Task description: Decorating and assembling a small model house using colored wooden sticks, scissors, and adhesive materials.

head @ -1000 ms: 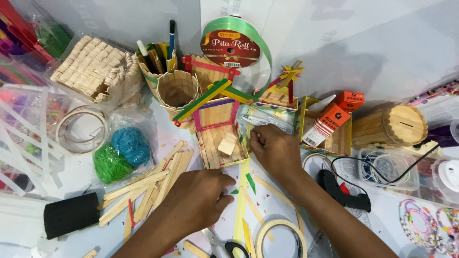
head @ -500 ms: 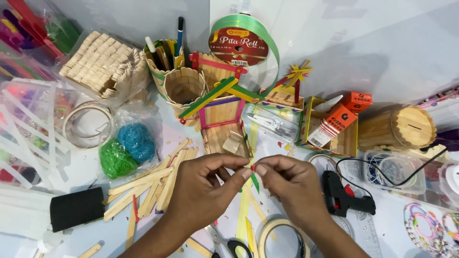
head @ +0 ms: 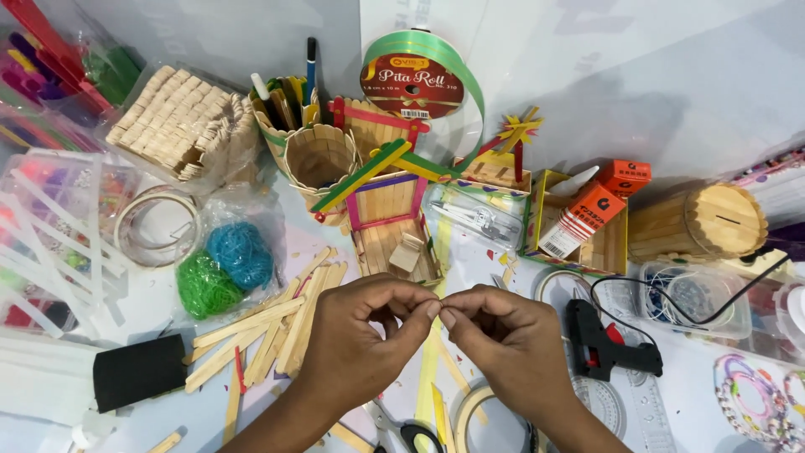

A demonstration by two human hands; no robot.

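My left hand (head: 356, 348) and my right hand (head: 503, 340) meet fingertip to fingertip above the table's middle. Thumbs and forefingers pinch together on something tiny between them; it is too small to make out. Just beyond the fingers lies a flat craft-stick frame (head: 394, 243) with a small wooden piece (head: 408, 252) on it. A pile of loose craft sticks (head: 268, 327) lies left of my left hand. A black glue gun (head: 605, 346) rests right of my right hand.
Round stick cup (head: 317, 159), pen holder (head: 289, 105), green ribbon roll (head: 412, 80), bag of green and blue bands (head: 222, 268), stick barrel (head: 708, 222), orange boxes (head: 587, 210), tape rolls (head: 470, 415), scissors (head: 402, 429), black sponge (head: 138, 369), bead containers (head: 59, 226).
My right hand left the wooden piece on the stick frame and drew back toward me. My left hand lifted off the table to meet it. Both now pinch together.
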